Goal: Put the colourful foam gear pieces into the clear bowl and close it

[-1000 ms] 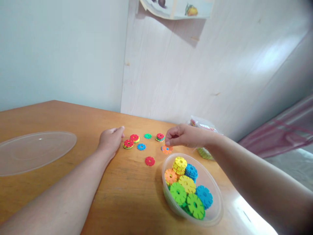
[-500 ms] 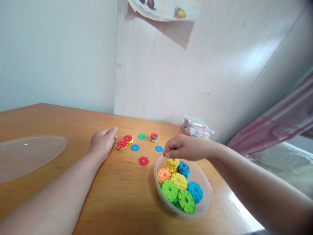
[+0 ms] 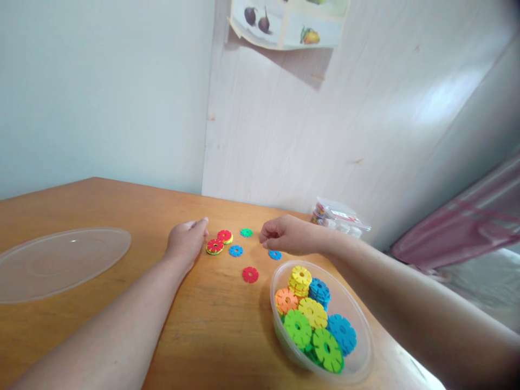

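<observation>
My left hand (image 3: 184, 241) rests on the wooden table (image 3: 122, 206), fingers loosely curled and holding nothing. Its fingertips are next to two red-and-yellow disc stacks (image 3: 214, 246). My right hand (image 3: 286, 234) hovers low over the table behind the bowl, fingertips pinched together. It covers the spot where a red-topped disc stack stood. Loose discs lie between the hands: one green disc (image 3: 246, 233), two blue discs (image 3: 235, 251), and one red disc (image 3: 250, 274). A clear plastic bowl (image 3: 359, 325) at the front right holds several yellow, orange, blue and green discs.
A clear round lid (image 3: 60, 262) lies at the table's left. A clear plastic packet (image 3: 339, 216) sits at the back right by the wall. Pink cloth (image 3: 459, 227) hangs beyond the table's right edge. A fruit poster (image 3: 284, 21) hangs on the wall.
My right hand left an orange disc, passed over the bowl, then moved back left over the red-topped stack, hiding it. A blue disc now lies where the orange one was. The left hand stayed put.
</observation>
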`<state>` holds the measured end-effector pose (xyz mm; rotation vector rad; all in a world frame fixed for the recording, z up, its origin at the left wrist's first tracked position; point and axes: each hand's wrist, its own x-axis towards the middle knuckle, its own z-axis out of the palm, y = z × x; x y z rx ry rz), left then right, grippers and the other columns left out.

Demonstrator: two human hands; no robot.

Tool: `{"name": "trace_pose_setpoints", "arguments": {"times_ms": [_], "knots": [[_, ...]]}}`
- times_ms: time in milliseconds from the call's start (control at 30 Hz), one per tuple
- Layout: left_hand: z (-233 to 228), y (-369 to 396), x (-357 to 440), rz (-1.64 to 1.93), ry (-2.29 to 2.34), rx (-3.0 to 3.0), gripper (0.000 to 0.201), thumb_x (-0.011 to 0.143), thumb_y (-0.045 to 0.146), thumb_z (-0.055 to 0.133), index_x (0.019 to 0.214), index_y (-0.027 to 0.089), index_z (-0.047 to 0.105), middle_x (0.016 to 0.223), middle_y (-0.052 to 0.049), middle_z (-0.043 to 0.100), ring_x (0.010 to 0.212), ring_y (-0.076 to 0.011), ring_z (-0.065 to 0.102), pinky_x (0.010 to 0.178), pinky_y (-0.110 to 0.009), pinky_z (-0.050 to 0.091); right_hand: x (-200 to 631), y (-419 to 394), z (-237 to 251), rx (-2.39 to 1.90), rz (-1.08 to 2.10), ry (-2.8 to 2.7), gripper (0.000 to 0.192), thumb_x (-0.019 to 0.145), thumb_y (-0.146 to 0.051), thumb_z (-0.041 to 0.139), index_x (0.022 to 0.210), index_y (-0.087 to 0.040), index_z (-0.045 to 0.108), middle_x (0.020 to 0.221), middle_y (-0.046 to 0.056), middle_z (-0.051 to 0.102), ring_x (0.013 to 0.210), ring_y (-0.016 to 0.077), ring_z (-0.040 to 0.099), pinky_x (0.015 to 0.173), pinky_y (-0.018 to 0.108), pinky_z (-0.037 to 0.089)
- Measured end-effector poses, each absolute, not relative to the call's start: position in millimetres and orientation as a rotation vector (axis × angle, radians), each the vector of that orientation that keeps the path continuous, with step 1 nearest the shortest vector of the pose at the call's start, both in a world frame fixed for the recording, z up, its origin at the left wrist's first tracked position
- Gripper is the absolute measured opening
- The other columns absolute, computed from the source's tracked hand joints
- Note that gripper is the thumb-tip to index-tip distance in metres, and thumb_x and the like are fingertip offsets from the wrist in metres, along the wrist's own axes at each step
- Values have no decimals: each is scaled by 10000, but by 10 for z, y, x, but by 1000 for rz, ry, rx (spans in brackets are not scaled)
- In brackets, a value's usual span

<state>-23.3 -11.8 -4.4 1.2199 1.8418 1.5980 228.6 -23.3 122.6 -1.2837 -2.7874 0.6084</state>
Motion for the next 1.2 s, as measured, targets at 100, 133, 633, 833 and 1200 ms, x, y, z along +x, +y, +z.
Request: {"name": "trace_pose_setpoints", "arguments": {"times_ms": [100, 133, 633, 833, 1200], "knots": [[-69, -99, -251, 1588, 1849, 1235, 394, 774, 532, 528, 560, 203, 554, 446, 12, 478, 459, -160, 453, 472, -272, 296, 2127, -17, 1190, -1384, 477, -2734, 162, 778, -180, 595, 903, -151, 694, 776, 27, 680, 654, 120, 563, 557, 217, 394], [-76, -95, -255, 1587, 1853, 1240, 404, 777, 542, 525, 562, 202, 559, 451, 8, 487, 466, -165, 465, 472, -273, 293, 2081, 54, 1175, -1413, 452, -2725, 182, 776, -176, 599, 923, -149, 703, 800, 36, 695, 671, 126, 579, 559, 218, 398], [-141, -64, -277, 1569, 1889, 1290, 447, 800, 581, 490, 601, 201, 613, 528, -15, 594, 523, -186, 537, 508, -290, 318, 1264, 355, 867, -1165, -80, -3123, 589, 766, -311, 670, 1341, -219, 586, 1290, 146, 619, 1097, 289, 611, 819, 348, 483], [-144, -54, -288, 1547, 1886, 1275, 438, 788, 573, 483, 604, 202, 625, 473, -18, 556, 480, -191, 516, 479, -292, 304, 1171, 407, 813, -1168, -115, -3191, 475, 785, -337, 649, 1245, -223, 639, 1175, 125, 674, 1044, 276, 634, 775, 331, 478], [-150, -67, -266, 1584, 1838, 1260, 420, 776, 576, 505, 596, 206, 591, 453, 10, 482, 454, -164, 459, 451, -286, 267, 1846, -26, 1171, -1126, 59, -3022, 453, 750, -394, 713, 1150, -201, 627, 1125, 88, 664, 941, 218, 602, 745, 293, 425]]}}
